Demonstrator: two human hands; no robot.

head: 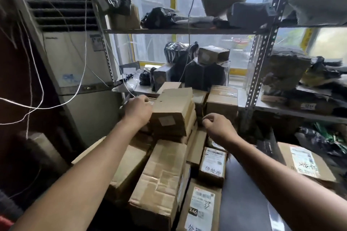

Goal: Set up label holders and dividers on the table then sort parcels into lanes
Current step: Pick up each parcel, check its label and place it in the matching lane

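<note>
A heap of cardboard parcels (161,170) fills the middle of the view. On top of it lies a brown box (173,110) with a small pale sticker. My left hand (138,109) is at this box's left end, fingers curled against its edge. My right hand (216,124) hovers just right of the box, fingers curled, thumb and forefinger close together; I see nothing clearly between them. Lower down, labelled parcels (213,164) carry handwritten marks. No label holders or dividers are in view.
A metal shelf rack (262,58) with black bags and boxes stands behind and to the right. A standing air conditioner (75,47) is at the left, with white cords (43,99) hanging across it. A dark surface (242,193) lies at the lower right.
</note>
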